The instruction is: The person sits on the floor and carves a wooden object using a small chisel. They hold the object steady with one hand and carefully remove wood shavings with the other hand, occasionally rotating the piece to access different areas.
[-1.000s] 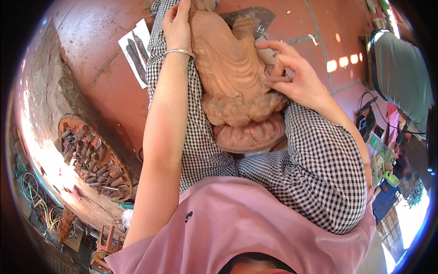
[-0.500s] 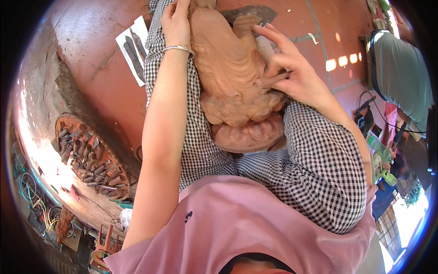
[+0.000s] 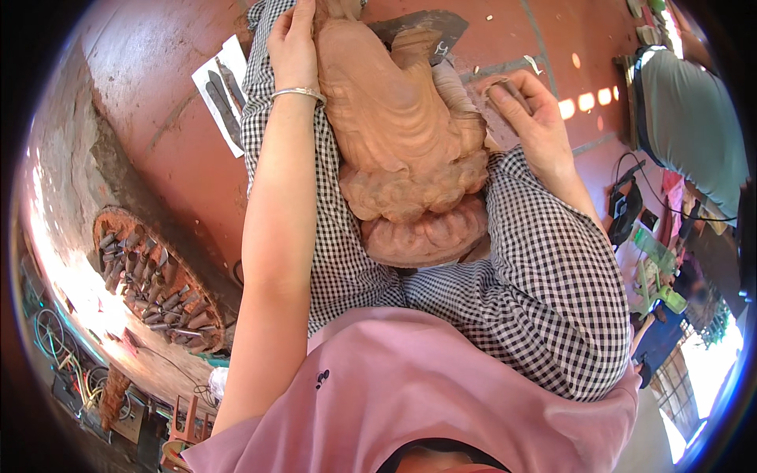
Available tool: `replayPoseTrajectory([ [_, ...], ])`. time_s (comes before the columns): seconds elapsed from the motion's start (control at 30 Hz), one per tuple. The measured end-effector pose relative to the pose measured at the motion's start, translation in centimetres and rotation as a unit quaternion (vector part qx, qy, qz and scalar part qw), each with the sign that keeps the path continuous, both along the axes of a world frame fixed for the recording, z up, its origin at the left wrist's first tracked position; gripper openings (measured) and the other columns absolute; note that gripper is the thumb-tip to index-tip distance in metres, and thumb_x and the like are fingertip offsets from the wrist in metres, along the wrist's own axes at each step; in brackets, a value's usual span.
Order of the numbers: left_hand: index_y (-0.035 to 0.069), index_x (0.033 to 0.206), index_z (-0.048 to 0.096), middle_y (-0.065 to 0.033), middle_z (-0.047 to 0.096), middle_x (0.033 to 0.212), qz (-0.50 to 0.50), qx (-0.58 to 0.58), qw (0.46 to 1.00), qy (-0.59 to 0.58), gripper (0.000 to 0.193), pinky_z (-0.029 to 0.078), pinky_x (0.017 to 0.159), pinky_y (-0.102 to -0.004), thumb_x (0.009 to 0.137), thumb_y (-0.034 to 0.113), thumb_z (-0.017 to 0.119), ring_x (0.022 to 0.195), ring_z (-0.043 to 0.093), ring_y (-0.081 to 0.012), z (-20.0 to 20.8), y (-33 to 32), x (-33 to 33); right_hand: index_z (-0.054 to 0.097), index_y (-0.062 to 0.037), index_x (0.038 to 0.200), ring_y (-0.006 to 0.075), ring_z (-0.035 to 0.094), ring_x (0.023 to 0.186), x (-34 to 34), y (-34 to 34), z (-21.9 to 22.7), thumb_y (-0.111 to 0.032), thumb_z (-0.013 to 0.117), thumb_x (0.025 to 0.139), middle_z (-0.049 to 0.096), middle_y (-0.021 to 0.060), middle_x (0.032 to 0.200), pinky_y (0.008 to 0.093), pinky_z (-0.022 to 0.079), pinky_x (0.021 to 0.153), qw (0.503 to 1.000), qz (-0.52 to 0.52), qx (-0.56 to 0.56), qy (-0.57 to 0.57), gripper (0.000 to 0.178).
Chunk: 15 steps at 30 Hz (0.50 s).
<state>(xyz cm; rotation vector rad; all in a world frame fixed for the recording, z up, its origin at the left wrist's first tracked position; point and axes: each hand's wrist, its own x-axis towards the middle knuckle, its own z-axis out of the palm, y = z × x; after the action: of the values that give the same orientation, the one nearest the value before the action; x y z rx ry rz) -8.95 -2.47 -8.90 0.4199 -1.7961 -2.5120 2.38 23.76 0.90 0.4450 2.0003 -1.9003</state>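
A carved reddish-brown wooden statue (image 3: 386, 118) with flowing robe folds lies between my legs, its petalled base toward me. My left hand (image 3: 293, 43), with a bangle at the wrist, grips the statue's far left edge; some fingertips are hidden. Off to the statue's right, clear of the wood, my right hand (image 3: 540, 118) pinches a small folded brown piece that looks like sandpaper (image 3: 509, 93) between thumb and fingers. A dark flat blade-shaped piece (image 3: 445, 30) shows beyond the statue's far right side.
Left of me, a hollow in a big log (image 3: 55, 142) holds several carving chisels (image 3: 154, 276). Dark flat tools (image 3: 223, 102) rest on white paper (image 3: 205, 75) on the red tiled floor. Grey-green cloth (image 3: 686, 118) and clutter stand at the right.
My right hand has drawn away from the statue's right side, out to the right, with the folded piece still pinched. The left hand keeps its hold; the whole view has shifted slightly.
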Motion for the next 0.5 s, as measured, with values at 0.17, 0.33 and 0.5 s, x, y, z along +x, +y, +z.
replayPoseTrajectory([
  [0.17,-0.004,0.124,0.062,-0.0092,0.065,0.118,-0.009,0.012,1.0,-0.006,0.046,0.048,0.092,-0.029,0.098,0.034,0.06,0.105,0.062,-0.0172,0.1,-0.1,0.2,0.056,-0.0023,0.094,0.0051,0.06,0.087,0.3,-0.7,0.9,-0.001,0.063,0.092,0.063,0.0037,0.104,0.0203,0.048,0.072,0.988,0.153,0.014,-0.012,0.007],
  [0.33,-0.004,0.125,0.061,-0.0094,0.065,0.118,-0.003,-0.024,1.0,0.01,0.046,0.049,0.092,-0.0296,0.099,0.034,0.059,0.104,0.062,-0.0176,-0.6,-0.1,-0.2,0.056,-0.0021,0.087,0.0058,0.059,0.086,-0.7,-0.7,-0.1,0.001,0.065,0.09,0.062,0.0046,0.106,0.0196,0.047,0.073,0.987,0.162,0.008,-0.018,0.009],
  [0.5,-0.004,0.125,0.061,-0.0096,0.065,0.119,-0.032,0.035,0.999,0.007,0.047,0.049,0.092,-0.0301,0.098,0.035,0.059,0.105,0.062,-0.0179,0.1,-0.2,0.1,0.06,-0.0017,0.089,0.0087,0.061,0.09,-1.5,-0.8,-0.4,0.0,0.067,0.089,0.063,0.0073,0.108,0.0221,0.05,0.079,0.979,0.202,0.003,0.009,0.007],
])
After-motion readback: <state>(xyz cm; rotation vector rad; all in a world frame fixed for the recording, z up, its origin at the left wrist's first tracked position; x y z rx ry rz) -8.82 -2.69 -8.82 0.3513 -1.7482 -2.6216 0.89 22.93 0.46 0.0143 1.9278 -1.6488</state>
